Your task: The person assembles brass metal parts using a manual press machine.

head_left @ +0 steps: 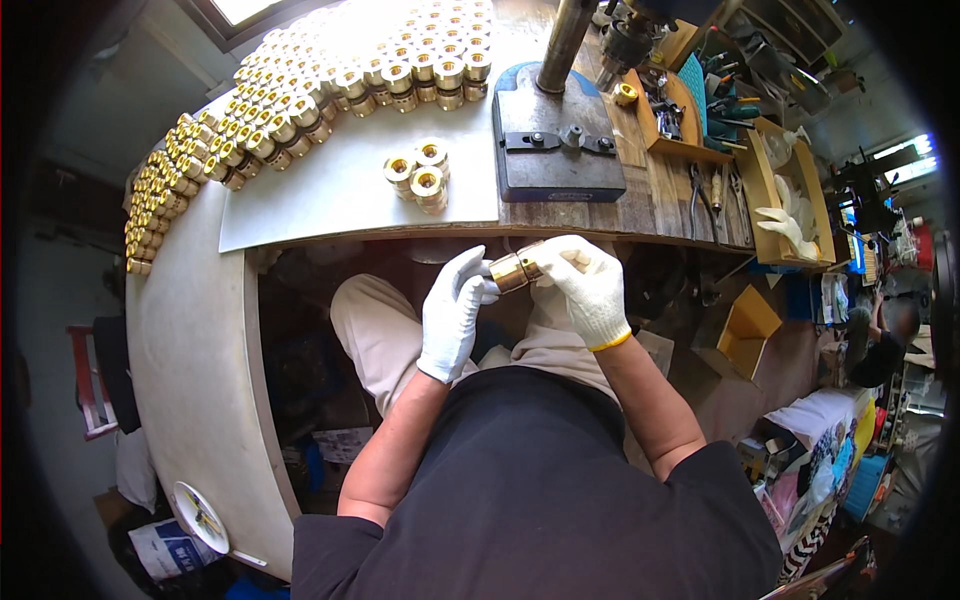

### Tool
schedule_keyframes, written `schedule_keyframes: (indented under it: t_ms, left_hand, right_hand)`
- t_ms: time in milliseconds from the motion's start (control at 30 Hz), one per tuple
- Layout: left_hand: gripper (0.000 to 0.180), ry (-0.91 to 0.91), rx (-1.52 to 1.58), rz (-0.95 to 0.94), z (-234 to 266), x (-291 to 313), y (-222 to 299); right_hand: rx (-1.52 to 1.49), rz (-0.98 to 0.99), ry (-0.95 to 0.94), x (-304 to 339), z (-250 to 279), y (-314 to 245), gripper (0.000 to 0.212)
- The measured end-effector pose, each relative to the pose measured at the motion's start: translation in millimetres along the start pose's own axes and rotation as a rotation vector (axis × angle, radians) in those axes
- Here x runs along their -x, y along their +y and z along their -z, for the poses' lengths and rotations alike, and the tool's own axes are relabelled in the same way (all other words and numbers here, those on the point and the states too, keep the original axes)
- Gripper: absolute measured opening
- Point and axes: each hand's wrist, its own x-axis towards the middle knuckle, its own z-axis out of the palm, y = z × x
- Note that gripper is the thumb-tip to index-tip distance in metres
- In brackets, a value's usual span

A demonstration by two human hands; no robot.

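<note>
Just in front of the workbench edge, above my lap, a brass cylindrical fitting [514, 270] lies slantwise between my two gloved hands. My left hand [452, 315], in a white glove, has its fingers and thumb closed at the fitting's left end. The other end is gripped by my right hand [583, 285], whose knitted glove has a yellow cuff. Past the hands, three similar brass fittings [429, 186] stand upright together on a pale sheet [300, 215]. The parts of the fitting under my fingers are hidden.
Rows of stacked brass fittings [285, 125] fill the back left of the bench. A drill press base [558, 150] stands right of the sheet. Farther right are pliers [703, 195], a wooden tray of small parts [680, 145] and a box with gloves [790, 215]. A person [873, 350] is at far right.
</note>
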Motion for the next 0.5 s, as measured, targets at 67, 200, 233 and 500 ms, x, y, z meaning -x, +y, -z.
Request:
schedule_keyframes:
  t_ms: [67, 200, 233, 500]
  left_hand:
    - [0.060, 0.018, -0.004, -0.008, 5, 2, -3]
    - [0.056, 0.029, 0.018, 0.001, 11, 3, -6]
    - [0.056, 0.038, 0.007, -0.005, 16, 6, -5]
    - [0.048, 0.176, -0.240, -0.167, 39, -6, 26]
  right_hand:
    - [-0.009, 0.004, -0.012, -3, -6, -4, 0.015]
    - [0.209, 0.151, -0.008, -22, -19, -18, 0.016]
    - [0.325, 0.256, 0.010, -31, -27, -19, 0.019]
    - [0.923, 0.747, -0.120, -110, -67, -35, 0.036]
